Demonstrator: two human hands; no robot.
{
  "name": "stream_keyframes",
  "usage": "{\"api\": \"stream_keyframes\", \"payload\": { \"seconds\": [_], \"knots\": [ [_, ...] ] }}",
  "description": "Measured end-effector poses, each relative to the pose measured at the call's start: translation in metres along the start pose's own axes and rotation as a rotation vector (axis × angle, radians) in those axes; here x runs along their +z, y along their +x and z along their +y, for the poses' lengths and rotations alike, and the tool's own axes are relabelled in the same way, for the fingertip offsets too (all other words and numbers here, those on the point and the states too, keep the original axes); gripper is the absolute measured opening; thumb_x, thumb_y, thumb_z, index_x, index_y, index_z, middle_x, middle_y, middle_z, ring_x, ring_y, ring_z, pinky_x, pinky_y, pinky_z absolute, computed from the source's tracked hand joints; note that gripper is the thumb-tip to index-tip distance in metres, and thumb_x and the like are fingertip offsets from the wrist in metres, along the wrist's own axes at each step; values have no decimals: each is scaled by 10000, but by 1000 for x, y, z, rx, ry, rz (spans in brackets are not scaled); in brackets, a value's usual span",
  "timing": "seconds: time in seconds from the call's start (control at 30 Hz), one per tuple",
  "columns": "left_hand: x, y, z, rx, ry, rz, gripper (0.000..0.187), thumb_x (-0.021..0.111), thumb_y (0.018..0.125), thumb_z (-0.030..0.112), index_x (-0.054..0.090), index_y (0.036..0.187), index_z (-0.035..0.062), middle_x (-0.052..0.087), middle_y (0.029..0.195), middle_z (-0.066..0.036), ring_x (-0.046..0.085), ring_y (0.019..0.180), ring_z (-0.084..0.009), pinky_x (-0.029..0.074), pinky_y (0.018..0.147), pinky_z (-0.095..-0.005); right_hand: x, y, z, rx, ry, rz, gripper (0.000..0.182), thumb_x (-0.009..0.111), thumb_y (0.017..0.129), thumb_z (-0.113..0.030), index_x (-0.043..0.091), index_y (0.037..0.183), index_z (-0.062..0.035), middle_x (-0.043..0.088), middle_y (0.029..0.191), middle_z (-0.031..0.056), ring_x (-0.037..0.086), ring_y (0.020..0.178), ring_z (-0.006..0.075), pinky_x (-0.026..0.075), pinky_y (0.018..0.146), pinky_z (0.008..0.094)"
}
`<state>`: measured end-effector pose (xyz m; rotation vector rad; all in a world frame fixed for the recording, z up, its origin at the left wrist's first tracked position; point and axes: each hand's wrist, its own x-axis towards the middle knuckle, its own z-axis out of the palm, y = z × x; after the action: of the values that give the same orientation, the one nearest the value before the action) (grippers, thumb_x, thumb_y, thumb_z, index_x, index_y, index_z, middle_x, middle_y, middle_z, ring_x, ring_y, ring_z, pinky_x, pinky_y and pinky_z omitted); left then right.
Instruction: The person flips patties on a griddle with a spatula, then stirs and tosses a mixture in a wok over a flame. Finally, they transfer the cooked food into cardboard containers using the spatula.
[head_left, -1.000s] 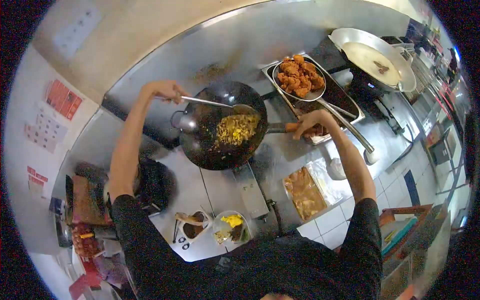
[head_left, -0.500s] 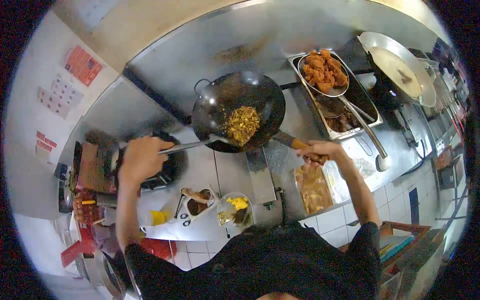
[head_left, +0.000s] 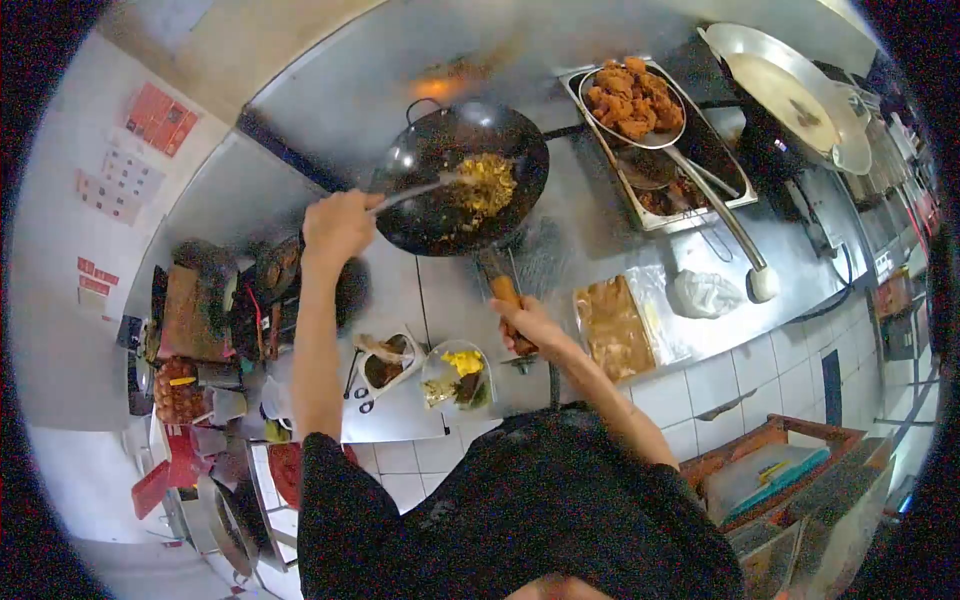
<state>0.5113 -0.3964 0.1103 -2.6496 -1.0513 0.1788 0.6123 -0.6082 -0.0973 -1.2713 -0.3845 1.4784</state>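
Note:
My left hand (head_left: 338, 230) is closed around the metal handle of a wok spatula (head_left: 412, 192), whose far end reaches into the food and is blurred there. My right hand (head_left: 532, 328) grips the wooden handle (head_left: 505, 290) of a black wok (head_left: 425, 145). Chopped yellow-brown food, perhaps with egg, (head_left: 487, 188) lies in the wok's right half, with small bits scattered below it. An orange glow of flame (head_left: 438, 88) shows behind the wok's far rim.
Fried pieces (head_left: 634, 98) sit in a strainer over a steel tray (head_left: 690, 222). A pan of pale liquid (head_left: 850, 150) stands at far right. Near the front edge are a seasoning container (head_left: 405, 378), a bowl with yellow contents (head_left: 485, 395) and a brown packet (head_left: 615, 325).
The wok has swung, its handle and my right hand moving left toward me. My left hand has moved up and right, bringing the spatula into the food. Flame glow has appeared behind the wok.

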Motion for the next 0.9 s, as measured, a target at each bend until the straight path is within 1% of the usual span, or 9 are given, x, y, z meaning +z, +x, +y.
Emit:
{"api": "stream_keyframes", "payload": {
  "seconds": [0.07,0.1,0.37,0.57,0.67,0.7,0.8,0.83,0.9],
  "knots": [
    [21,9,7,46,25,48,388,600,734,137,658,1105,235,676,956,-110,658,859,-292,517,768,-414,15,-2,14,16,53,-45,324,608,868,-349,488,827,-51,489,570,12,485,412,109,388,353,265],
    [28,23,8,-24,22,-54,378,600,732,133,664,1092,229,672,981,-115,655,886,-281,515,777,-407,19,1,19,-43,62,-24,316,598,875,-341,484,825,-50,491,567,16,489,412,114,390,353,268],
    [24,35,20,-64,17,-37,374,574,762,174,652,1120,250,667,1008,-119,639,949,-292,498,829,-417,35,34,51,-207,86,9,301,572,891,-330,474,854,-47,522,580,38,516,422,138,392,357,282],
    [39,-7,24,-88,-64,-53,393,531,785,182,631,1152,281,660,1041,-114,639,954,-299,502,834,-427,59,20,49,-137,140,40,281,565,898,-336,480,876,-69,531,581,31,525,427,146,394,356,294],
    [7,-17,29,-86,-45,-120,420,553,788,185,611,1185,311,660,1050,-106,638,957,-305,502,836,-433,55,36,59,-307,187,65,300,563,904,-367,483,881,-78,517,565,27,514,424,142,401,362,299],
    [4,-33,25,-61,-121,29,417,573,762,175,631,1159,289,663,1035,-112,640,942,-312,501,833,-439,50,41,51,-321,185,72,300,563,904,-367,483,881,-78,517,565,27,514,424,142,401,362,299],
    [22,-31,49,-176,-65,-114,380,585,765,173,654,1126,269,661,1041,-105,628,977,-294,484,860,-434,59,32,69,-157,171,53,300,554,911,-365,478,875,-77,510,542,30,512,407,146,397,356,294],
    [21,-23,55,-205,0,-206,366,583,775,174,658,1121,266,658,1056,-99,621,998,-286,476,874,-433,61,29,75,-192,155,39,300,550,913,-366,475,868,-80,508,545,26,510,409,142,399,360,293],
    [14,-36,42,-190,49,-168,363,552,797,164,651,1131,268,665,1025,-102,632,969,-288,485,859,-425,54,39,61,-312,147,40,300,544,916,-369,469,854,-84,505,549,19,505,414,136,402,366,291]
  ]
}}
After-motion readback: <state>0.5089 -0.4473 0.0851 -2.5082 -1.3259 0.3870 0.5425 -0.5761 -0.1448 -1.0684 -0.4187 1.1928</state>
